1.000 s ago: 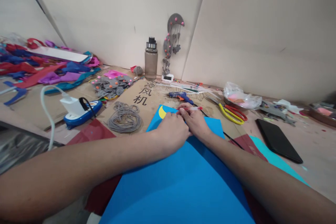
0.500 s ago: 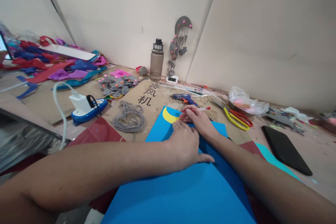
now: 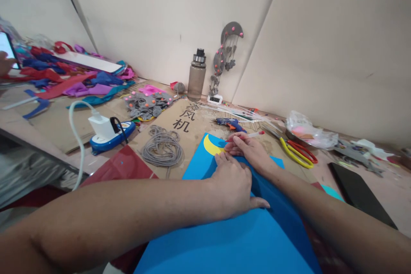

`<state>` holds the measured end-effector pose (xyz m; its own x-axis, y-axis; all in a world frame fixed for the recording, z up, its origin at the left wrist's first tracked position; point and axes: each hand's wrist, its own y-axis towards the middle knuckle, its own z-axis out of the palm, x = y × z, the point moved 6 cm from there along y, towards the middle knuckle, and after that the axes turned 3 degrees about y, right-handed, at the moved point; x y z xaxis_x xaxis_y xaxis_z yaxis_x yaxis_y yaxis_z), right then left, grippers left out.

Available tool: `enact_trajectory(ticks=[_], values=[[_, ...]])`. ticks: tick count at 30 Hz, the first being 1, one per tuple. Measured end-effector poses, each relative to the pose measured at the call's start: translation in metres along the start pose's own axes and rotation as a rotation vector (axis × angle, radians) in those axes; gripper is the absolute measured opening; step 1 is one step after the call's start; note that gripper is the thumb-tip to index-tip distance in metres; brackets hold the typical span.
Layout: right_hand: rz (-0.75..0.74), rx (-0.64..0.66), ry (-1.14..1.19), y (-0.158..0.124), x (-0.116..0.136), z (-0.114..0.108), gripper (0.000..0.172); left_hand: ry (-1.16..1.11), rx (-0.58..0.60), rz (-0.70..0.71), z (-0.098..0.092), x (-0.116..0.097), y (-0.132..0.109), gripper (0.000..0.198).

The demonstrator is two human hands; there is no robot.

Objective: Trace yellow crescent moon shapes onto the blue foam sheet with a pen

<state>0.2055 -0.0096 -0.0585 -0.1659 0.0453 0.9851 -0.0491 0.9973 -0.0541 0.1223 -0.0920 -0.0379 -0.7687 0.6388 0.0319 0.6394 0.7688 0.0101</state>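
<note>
One crescent (image 3: 212,147) placed on blue sheet (image 3: 221,244), mid-frame; our right hand (image 3: 252,150) pinches pen (image 3: 256,134), left hand (image 3: 233,184) spread; pen marks unseen.

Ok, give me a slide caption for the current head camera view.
Left hand on a blue sheet bearing a yellow crescent, right hand holding a red-ended pen, glue gun beyond.

Softly lit, apparently from above, with shadow on the blue sheet (image 3: 231,250) beneath the left hand (image 3: 233,184) and right hand (image 3: 252,150). Slightly blurred; stretched towards the edges.
</note>
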Motion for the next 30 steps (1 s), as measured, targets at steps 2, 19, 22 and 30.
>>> enact_trajectory(ticks=[2, 19, 22, 30], values=[[0.02, -0.003, -0.029, 0.002, 0.005, 0.0, 0.016, -0.007, 0.012, 0.01, 0.0, 0.0, 0.0, 0.097], [-0.13, -0.003, -0.162, 0.048, 0.016, 0.049, 0.012, -0.068, 0.048, 0.03, 0.003, -0.001, 0.003, 0.097], [-0.127, -0.006, -0.204, 0.05, 0.014, 0.049, 0.013, -0.081, 0.051, 0.034, 0.004, -0.002, 0.004, 0.097], [-0.138, -0.037, -0.213, 0.048, 0.016, 0.05, 0.012, -0.061, 0.04, 0.035, 0.007, -0.002, 0.005, 0.098]])
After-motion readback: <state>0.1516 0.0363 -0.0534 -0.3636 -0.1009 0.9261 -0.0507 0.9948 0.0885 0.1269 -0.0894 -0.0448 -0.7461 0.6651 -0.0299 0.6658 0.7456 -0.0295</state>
